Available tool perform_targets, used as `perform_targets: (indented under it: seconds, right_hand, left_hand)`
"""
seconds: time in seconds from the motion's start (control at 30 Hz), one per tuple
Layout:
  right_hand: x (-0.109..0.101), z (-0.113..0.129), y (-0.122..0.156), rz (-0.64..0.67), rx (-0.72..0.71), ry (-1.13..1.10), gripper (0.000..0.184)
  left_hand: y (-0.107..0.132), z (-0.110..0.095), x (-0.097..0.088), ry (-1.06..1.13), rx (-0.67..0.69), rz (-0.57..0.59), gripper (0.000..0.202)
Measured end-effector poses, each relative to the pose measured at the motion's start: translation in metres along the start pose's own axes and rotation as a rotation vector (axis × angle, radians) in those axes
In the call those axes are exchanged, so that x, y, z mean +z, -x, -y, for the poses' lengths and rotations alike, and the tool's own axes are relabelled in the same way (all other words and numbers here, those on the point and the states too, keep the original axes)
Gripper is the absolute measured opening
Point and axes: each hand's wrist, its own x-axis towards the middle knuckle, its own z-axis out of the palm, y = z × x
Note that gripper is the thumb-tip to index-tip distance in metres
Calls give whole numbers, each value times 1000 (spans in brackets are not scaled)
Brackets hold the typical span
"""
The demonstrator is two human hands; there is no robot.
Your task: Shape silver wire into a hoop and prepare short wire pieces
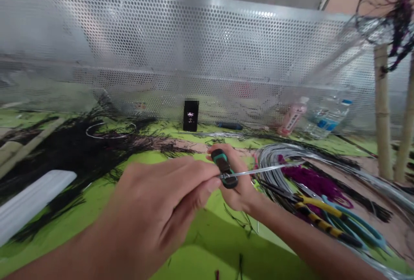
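Observation:
My right hand (237,191) is wrapped round a black-and-green hand tool (223,166), which I see nearly end-on, so its exact kind is unclear. A thin silvery wire (258,170) crosses the tool's near end and runs out to the right. Beside the tool, my left hand (161,198) is closed, thumb and forefinger pinching the wire where it meets the tool. Most of the left fingers are hidden behind the back of that hand.
On the right lie a coil of silvery wire (271,159), purple yarn (318,181), yellow-and-black pliers (318,206) and blue-handled scissors (359,224). Black fibres (64,150) cover the left. Behind stand a phone (190,116), two bottles (293,118) and a perforated metal panel (194,43).

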Motion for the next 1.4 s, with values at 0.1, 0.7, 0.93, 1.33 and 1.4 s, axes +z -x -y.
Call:
perform_targets:
  seconds: [0.1, 0.7, 0.93, 1.33, 1.4]
  right_hand:
    - [6, -1, -2, -2, -1, -24, 42]
    - [9, 4, 1, 2, 34, -2, 39]
    - [5, 10, -2, 9, 41, -8, 36]
    - [2, 9, 6, 41, 120, 8, 32]
    - [2, 10, 13, 53, 167, 5, 27]
  left_hand:
    - [3, 2, -1, 16, -14, 2, 16]
    - [5, 2, 4, -26, 49, -41, 17]
    - [6, 4, 6, -18, 27, -27, 18]
    - [8, 2, 12, -165, 81, -62, 19]
    - [9, 3, 14, -237, 129, -106, 17]
